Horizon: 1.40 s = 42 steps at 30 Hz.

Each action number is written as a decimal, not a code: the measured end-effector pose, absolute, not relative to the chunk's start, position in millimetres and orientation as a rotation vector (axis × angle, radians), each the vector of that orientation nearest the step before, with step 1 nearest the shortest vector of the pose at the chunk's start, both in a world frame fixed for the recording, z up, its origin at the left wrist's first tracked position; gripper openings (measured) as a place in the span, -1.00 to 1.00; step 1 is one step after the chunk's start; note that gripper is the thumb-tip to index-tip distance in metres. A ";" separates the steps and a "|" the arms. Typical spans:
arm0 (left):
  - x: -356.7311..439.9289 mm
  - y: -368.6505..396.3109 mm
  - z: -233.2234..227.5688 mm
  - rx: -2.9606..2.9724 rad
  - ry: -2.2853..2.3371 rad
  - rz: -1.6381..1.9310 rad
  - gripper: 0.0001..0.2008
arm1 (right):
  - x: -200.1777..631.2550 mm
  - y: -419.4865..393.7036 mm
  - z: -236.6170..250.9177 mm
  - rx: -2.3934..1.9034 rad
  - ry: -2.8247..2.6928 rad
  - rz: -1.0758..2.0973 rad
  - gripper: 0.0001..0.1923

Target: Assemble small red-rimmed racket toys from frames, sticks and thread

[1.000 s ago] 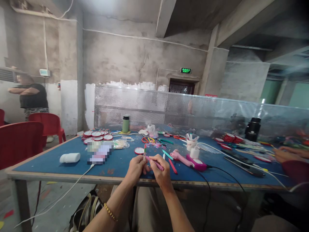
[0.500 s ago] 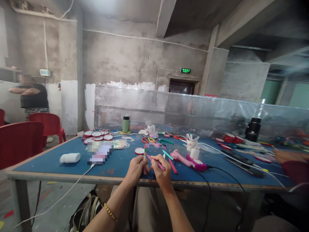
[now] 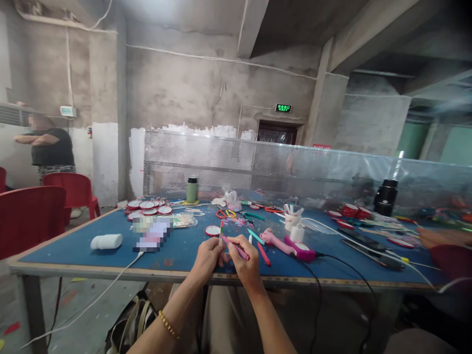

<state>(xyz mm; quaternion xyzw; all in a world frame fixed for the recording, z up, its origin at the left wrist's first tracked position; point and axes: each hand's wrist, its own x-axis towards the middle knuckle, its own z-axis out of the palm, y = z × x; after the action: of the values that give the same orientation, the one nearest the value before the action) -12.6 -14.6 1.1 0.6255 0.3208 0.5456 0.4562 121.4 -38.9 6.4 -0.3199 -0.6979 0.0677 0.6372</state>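
Observation:
Near the table's front edge, my left hand (image 3: 207, 256) is closed on a thin flat stick (image 3: 221, 231), held upright, with red and green colour on its upper part. My right hand (image 3: 244, 258) grips a pink-purple pen (image 3: 238, 249), its tip at the stick just above my left fingers. Behind the stick lies a round white disc with a red rim (image 3: 212, 230). To the right of my right hand are a red pen (image 3: 264, 254) and a teal pen (image 3: 255, 236).
A pink hot glue gun (image 3: 276, 241) with a black cord lies to the right, beside a cup of pens (image 3: 292, 220). A white bottle (image 3: 106, 241) lies at left. Stacked red-rimmed discs (image 3: 149, 209) and a green tumbler (image 3: 191, 190) stand farther back. A co-worker's hand (image 3: 435, 238) is at far right.
My right hand has shifted slightly left, bringing the pen tip up against the stick. My left hand holds the stick in the same place.

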 end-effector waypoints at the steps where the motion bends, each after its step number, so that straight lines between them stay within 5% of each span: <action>1: -12.5 -14.8 1.3 1.546 0.787 1.348 -0.74 | 121.5 -38.5 6.3 -0.725 -1.607 0.152 -0.85; 42: -12.1 -12.7 -0.9 1.538 0.811 1.317 -0.71 | 120.7 -36.8 4.3 -0.758 -1.535 0.078 -0.86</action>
<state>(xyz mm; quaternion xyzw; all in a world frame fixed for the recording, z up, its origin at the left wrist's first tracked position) -12.1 -12.7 -0.9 0.6253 0.3296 0.5356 0.4621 120.7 -36.8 4.3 -0.3341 -0.6771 0.0342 0.6548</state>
